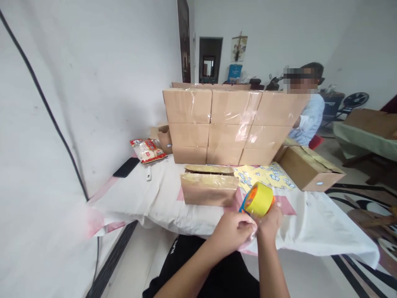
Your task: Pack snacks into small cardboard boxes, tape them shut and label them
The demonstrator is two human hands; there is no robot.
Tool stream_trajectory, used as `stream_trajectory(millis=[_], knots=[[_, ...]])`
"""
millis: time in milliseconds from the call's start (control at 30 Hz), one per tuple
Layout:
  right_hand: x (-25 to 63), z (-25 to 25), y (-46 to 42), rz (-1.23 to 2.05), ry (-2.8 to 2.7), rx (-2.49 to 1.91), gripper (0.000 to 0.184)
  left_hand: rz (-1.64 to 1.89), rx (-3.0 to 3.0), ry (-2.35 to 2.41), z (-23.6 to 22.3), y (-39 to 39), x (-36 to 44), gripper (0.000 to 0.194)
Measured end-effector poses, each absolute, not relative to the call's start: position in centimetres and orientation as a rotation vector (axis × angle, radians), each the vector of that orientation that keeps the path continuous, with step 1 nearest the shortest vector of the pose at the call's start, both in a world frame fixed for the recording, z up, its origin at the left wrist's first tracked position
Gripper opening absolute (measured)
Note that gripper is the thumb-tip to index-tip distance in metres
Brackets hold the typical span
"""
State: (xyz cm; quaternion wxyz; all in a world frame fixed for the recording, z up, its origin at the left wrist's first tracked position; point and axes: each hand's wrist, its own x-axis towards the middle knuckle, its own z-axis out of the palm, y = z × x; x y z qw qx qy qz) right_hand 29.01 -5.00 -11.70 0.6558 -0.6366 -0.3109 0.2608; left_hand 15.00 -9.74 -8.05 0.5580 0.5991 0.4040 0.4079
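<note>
My right hand [270, 218] is wrapped round a tape dispenser [242, 203] with orange and blue parts, which carries a thick roll of yellowish packing tape [262, 199]. Close beside it, the fingers of my left hand [233, 232] are pinched together on what looks like the clear loose end of the tape. Just beyond my hands, a small cardboard box [209, 191] stands on the table, its top flaps not fully closed and a dark gap between them.
Taped cardboard boxes [229, 138] form a stacked wall behind. Another box [313, 167] lies at right, near patterned yellow paper [265, 176]. At left are a red-and-clear food packet [148, 150] and a black phone [126, 167] on the white tablecloth [124, 198]. A person [310, 116] sits behind the stack.
</note>
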Motion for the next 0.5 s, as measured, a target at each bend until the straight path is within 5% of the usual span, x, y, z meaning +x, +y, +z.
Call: stream_trajectory(millis=[267, 500], knots=[[30.5, -10.9, -4.8, 0.816, -0.367, -1.129, 0.034, 0.785, 1.289, 1.004, -13.9, -12.7, 14.3, 0.019], [30.2, -10.2, -7.8, 0.981, -0.369, -1.060, 0.035, 0.748, 1.486, 0.986, -12.9, -13.2, 13.0, 0.019]])
